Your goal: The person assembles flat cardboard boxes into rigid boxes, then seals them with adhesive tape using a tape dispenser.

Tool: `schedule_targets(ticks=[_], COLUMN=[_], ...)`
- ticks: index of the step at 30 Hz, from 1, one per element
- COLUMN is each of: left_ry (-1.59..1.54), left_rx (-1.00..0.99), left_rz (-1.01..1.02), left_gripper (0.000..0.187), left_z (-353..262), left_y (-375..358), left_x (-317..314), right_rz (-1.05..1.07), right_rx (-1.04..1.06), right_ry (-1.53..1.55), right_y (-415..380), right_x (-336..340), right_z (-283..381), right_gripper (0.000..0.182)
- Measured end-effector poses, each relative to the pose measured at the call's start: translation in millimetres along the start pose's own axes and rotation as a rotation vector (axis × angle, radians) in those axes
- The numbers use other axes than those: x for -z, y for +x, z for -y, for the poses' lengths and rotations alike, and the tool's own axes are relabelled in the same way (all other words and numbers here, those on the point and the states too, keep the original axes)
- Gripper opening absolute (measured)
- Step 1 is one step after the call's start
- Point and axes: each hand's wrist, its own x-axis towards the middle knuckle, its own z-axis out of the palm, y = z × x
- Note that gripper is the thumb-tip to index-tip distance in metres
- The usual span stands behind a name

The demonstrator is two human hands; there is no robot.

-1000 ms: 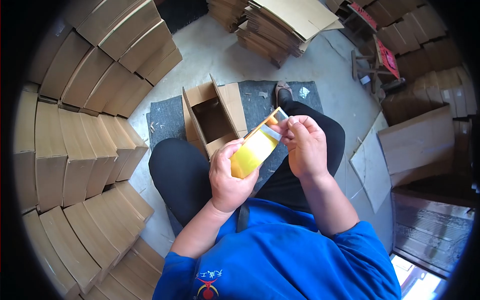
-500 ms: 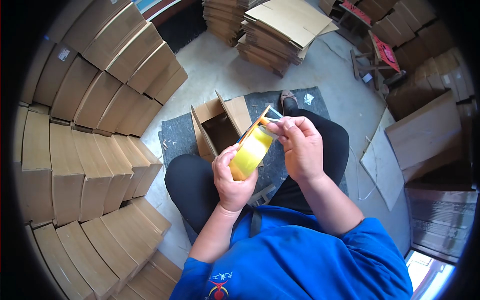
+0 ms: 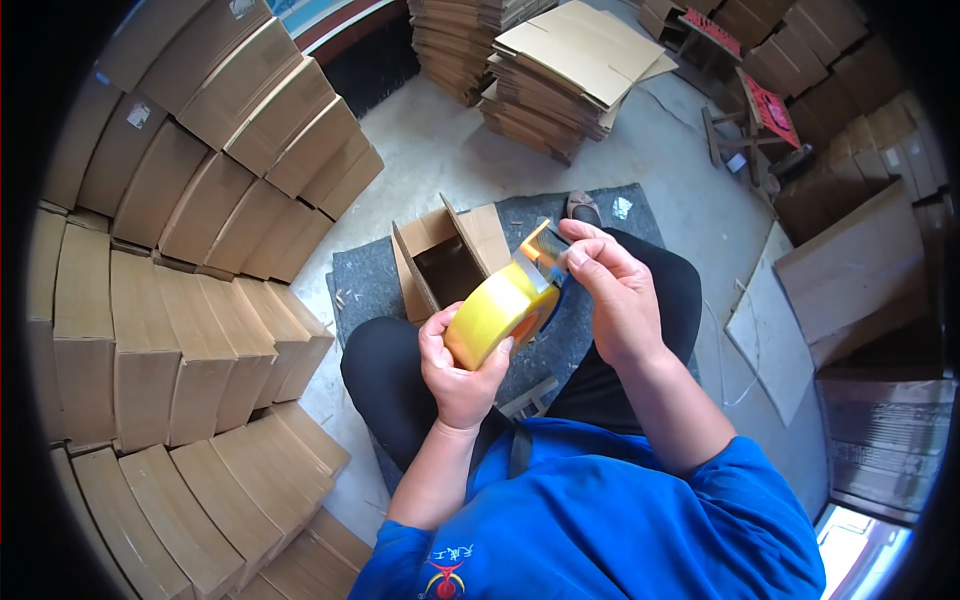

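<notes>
A roll of yellow packing tape (image 3: 482,318) sits on a tape dispenser with an orange head (image 3: 540,248) and blue parts. My left hand (image 3: 458,372) grips the roll from below, fingers on its outer side and thumb near the orange core. My right hand (image 3: 622,290) is at the dispenser's head, thumb and forefinger pinched together on what looks like the loose end of the tape; the fingers partly hide it. Just beyond the roll stands a small open carton (image 3: 447,270) with its flaps raised.
A dark mat (image 3: 365,265) lies under the carton and my legs. Stacked cartons (image 3: 190,330) rise on the left. Flattened cardboard (image 3: 575,50) is piled ahead. Stools with red tops (image 3: 768,105) and a leaning cardboard sheet (image 3: 850,265) are on the right.
The tape roll has turned in my left hand, so its orange core and the dispenser's blue side now show. My right hand has shifted slightly right and stays by the dispenser's head.
</notes>
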Motion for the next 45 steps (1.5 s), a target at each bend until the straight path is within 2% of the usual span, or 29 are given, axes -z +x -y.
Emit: schedule_targets(ticks=[3,4,6,9,10,12,16,20,23,28,30,31,32,34,35,39,42,44,45], left_ry=[-0.012,-0.111,-0.208,-0.388,-0.470,-0.552,-0.726,-0.891,-0.891,-0.931,-0.935,-0.913,-0.892,-0.929,-0.964,-0.943,-0.966,-0.787,-0.637], left_rx=[0.037,0.085,0.129,0.179,0.216,0.245,0.271,0.343,0.377,0.366,0.365,0.366,0.366,0.397,0.430,0.451,0.455,0.454,0.451], left_rz=[-0.016,-0.039,-0.069,-0.081,-0.073,-0.075,0.025,0.087,0.111,0.129,0.111,0.107,0.102,0.109,0.120,0.221,0.344,0.354,0.431], left_gripper=[0.064,0.064,0.064,0.065,0.065,0.065,0.065,0.066,0.073,0.068,0.067,0.067,0.067,0.066,0.066,0.065,0.064,0.067,0.075], left_z=[2,1,2,1,-2,-6,-8,-13,-12,-16,-20,-23,-25,-21,-19,-8,-5,-10,-10], left_y=[2,3,3,5,5,6,7,8,5,3,2,2,2,4,4,4,4,3,2], left_x=[5,5,6,8,8,9,13,13,13,10,9,8,8,9,10,16,20,21,26], right_rz=[0.085,0.130,0.154,0.183,0.182,0.318,0.509,0.516,0.552,0.595,0.552,0.497,0.507,0.458,0.540,0.671,0.711,0.641,0.600], right_rx=[0.076,0.138,0.091,0.082,0.168,0.258,-0.034,0.011,0.315,0.290,0.163,0.020,0.016,-0.070,-0.140,-0.290,-0.285,-0.279,-0.286], right_ry=[-0.079,-0.095,0.003,0.034,-0.115,-0.460,-0.334,-0.370,-0.606,-0.628,-0.561,-0.424,-0.428,-0.196,-0.136,-0.045,-0.093,-0.110,-0.123], right_y=[-6,-6,-7,-11,-6,-2,-7,-9,-2,-2,-6,-13,-17,-19,-16,-11,-17,-28,-35], right_x=[-4,-3,-2,-7,-1,12,21,24,31,33,32,29,29,28,33,36,46,48,51], right_z=[11,11,21,23,12,7,7,-1,-1,2,1,-1,-3,-7,-5,4,0,-4,-5], right_gripper=[0.019,0.026,0.030,0.057,0.076,0.082,0.094,0.107,0.117,0.116,0.112,0.106,0.106,0.104,0.109,0.107,0.102,0.098,0.096])
